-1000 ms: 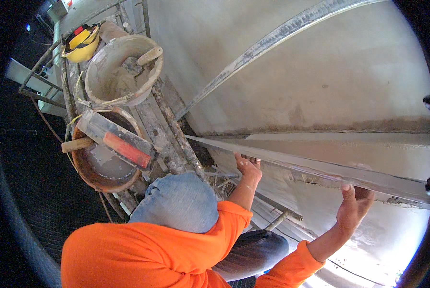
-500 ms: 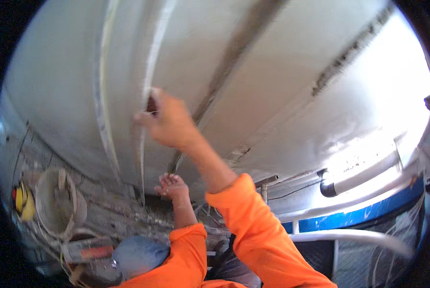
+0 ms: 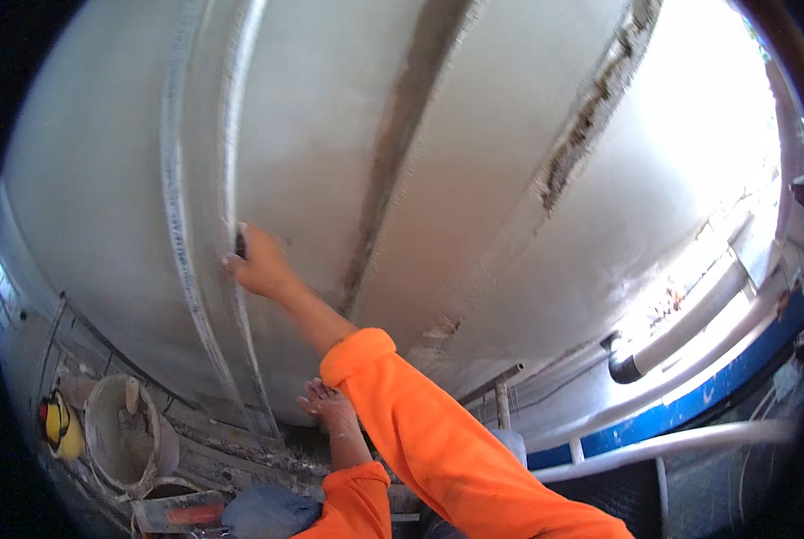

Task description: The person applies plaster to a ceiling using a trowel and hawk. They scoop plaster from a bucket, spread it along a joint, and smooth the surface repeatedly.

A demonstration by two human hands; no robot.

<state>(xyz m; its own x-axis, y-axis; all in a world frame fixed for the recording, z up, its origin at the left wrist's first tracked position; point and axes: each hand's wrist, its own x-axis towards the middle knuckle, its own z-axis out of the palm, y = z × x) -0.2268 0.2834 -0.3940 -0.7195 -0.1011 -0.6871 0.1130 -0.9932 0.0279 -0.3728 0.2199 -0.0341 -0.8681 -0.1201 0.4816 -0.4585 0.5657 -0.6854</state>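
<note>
Up against the wall (image 3: 509, 180), the right hand (image 3: 256, 265) grips a straightedge (image 3: 231, 162), left hand (image 3: 328, 406) steadying below; a slip could gouge the wet plaster.

sleeves (image 3: 438, 440): orange, long | trousers: perhaps blue-grey | hands (image 3: 260, 266): bare
</note>
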